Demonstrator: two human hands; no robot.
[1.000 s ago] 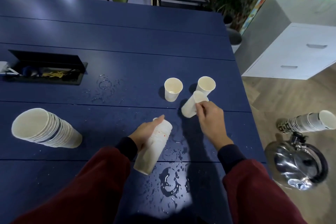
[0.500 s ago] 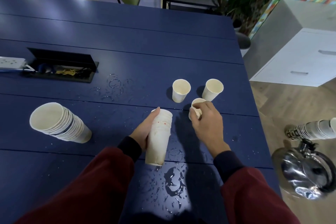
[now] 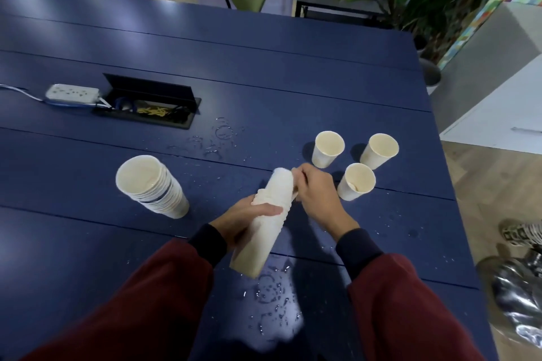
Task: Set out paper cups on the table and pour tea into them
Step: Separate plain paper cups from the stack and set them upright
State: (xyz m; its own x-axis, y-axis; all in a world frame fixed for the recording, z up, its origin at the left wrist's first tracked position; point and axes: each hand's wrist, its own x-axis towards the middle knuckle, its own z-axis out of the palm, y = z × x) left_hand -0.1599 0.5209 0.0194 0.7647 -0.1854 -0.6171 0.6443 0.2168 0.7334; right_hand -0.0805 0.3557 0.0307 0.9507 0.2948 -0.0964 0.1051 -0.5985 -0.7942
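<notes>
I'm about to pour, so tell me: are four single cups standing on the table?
No, only three stand apart: the far left cup, the far right cup and the near cup beside the right hand.

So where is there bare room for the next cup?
Bare tabletop lies beyond the three set cups and the cable box. Another gap runs between the standing stack and those cups, though droplets dot it. Crowded around the left hand, right hand and held stack.

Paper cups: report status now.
Left hand grips tall stack of white paper cups, right hand pinches its top rim. Three single white paper cups upright, no tea visible. Spilled water on blue table.
</notes>
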